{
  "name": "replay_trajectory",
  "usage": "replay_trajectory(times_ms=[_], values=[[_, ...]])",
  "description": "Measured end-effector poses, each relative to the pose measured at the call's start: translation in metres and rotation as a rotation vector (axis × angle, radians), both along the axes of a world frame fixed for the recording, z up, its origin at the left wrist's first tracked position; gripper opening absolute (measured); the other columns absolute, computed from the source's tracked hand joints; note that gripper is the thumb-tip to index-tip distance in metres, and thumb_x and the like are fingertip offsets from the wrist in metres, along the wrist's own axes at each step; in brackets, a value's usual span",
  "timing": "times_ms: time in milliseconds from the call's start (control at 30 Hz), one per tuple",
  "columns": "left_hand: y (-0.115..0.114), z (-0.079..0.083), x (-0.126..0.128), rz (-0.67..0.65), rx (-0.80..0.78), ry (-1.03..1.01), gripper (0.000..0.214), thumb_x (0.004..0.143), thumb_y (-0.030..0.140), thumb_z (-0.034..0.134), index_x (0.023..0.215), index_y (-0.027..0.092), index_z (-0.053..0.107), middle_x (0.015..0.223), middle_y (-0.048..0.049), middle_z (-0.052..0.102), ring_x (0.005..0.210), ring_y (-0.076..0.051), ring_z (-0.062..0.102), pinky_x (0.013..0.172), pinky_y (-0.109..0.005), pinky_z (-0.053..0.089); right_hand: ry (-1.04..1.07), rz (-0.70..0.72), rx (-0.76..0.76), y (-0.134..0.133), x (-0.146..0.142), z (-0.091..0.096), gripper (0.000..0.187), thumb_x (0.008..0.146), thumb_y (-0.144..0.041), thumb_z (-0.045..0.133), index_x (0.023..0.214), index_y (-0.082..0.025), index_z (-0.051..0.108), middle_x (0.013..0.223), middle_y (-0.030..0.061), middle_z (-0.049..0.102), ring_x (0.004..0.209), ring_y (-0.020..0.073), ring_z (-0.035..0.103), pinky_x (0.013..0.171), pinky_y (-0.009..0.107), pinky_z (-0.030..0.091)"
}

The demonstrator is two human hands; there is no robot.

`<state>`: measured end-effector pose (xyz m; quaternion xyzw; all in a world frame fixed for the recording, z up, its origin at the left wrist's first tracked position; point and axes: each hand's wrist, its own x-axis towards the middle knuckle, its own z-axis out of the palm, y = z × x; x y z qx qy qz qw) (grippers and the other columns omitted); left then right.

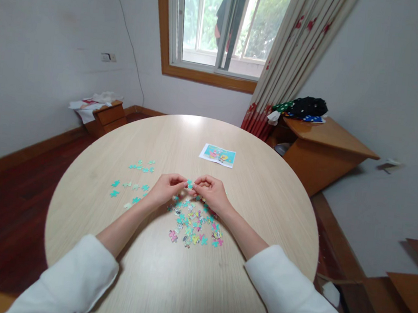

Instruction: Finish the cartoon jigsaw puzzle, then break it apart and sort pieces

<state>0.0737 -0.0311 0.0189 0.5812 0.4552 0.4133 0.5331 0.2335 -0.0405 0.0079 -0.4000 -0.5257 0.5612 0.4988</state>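
Observation:
My left hand (170, 187) and my right hand (211, 191) meet over the middle of the table, fingers pinched. Between their fingertips is a small turquoise jigsaw piece (189, 184), gripped from both sides. Just below lies a loose pile of mixed jigsaw pieces (196, 225) in turquoise, pink, yellow and white; its far part is partly hidden by my hands. Left of my left hand, several turquoise and pale pieces (135, 187) lie spread apart in rough rows, with my forearm covering part of that area. Beyond my right hand lies a printed picture sheet (218, 155) with cartoon figures on turquoise.
The round wooden table (84, 243) fills the middle of the view. A wooden cabinet (330, 139) with dark cloth (307, 107) on it stands at the right. Behind are a curtain (295, 51) and a window (226, 24). A small wooden stand (106, 116) is at the left.

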Motion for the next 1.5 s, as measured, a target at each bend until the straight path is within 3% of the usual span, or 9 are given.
replay_trajectory(times_ms=[333,600,900,1233,1500], values=[[0.012,0.0,-0.02,0.206,0.058,0.179,0.015,0.063,0.031,0.054,0.059,0.016,0.055,0.051,0.0033,0.051,0.046,-0.009,0.041,0.047,-0.023,0.03,-0.154,-0.12,0.102,0.004,0.006,-0.006,0.018,0.067,-0.03,0.063,0.075,-0.017,0.054,0.062,-0.0037,0.058,0.054,0.0108,0.062,0.048,0.02,0.045],[0.015,-0.007,-0.023,0.044,0.184,0.443,0.012,0.065,0.024,0.048,0.056,0.018,0.053,0.052,0.0015,0.052,0.052,-0.012,0.045,0.054,-0.025,0.035,-0.288,-0.164,0.209,0.003,0.009,-0.004,0.012,0.069,-0.028,0.056,0.075,-0.018,0.054,0.063,-0.0035,0.055,0.053,0.0097,0.055,0.052,0.023,0.046],[0.011,-0.014,-0.017,0.05,0.298,0.859,0.017,0.074,0.022,0.048,0.069,0.016,0.063,0.068,-0.0046,0.065,0.063,-0.016,0.055,0.061,-0.026,0.037,-0.471,-0.186,0.333,0.002,0.009,-0.006,0.012,0.073,-0.026,0.052,0.077,-0.017,0.058,0.067,-0.0009,0.059,0.059,0.0103,0.053,0.058,0.024,0.044],[0.006,-0.008,-0.012,0.055,0.326,0.892,0.017,0.076,0.02,0.049,0.071,0.015,0.065,0.069,-0.0068,0.065,0.065,-0.018,0.057,0.063,-0.028,0.037,-0.552,-0.188,0.381,0.0,0.01,-0.002,0.011,0.075,-0.024,0.05,0.078,-0.018,0.059,0.069,0.0,0.06,0.059,0.0113,0.052,0.06,0.025,0.043],[0.007,-0.012,-0.013,0.072,0.405,0.954,0.018,0.077,0.02,0.048,0.069,0.016,0.063,0.076,-0.0084,0.064,0.074,-0.022,0.058,0.07,-0.032,0.036,-0.55,-0.187,0.396,0.0,0.009,-0.002,0.012,0.074,-0.024,0.049,0.077,-0.017,0.058,0.069,0.0006,0.06,0.059,0.0115,0.052,0.061,0.025,0.043]])
